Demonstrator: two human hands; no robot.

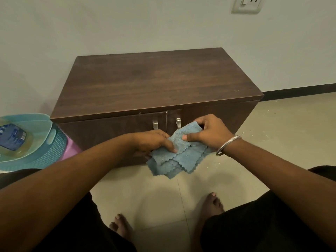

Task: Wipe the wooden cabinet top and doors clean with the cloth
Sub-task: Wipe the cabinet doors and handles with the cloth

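Dark wood-grain cabinet, smooth, faint sheen; fluffy blue cloth (scalloped edges); metal handles; glossy floor tiles

A plain pale wall carries a white switch socket. Beige floor tiles meet a dark skirting.

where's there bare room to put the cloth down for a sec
The whole cabinet top is bare, from the wall edge to the front lip. The floor right of the cabinet is open too. It is crowded at the left, where the teal basket sits against the cabinet. Both hands hold the cloth.
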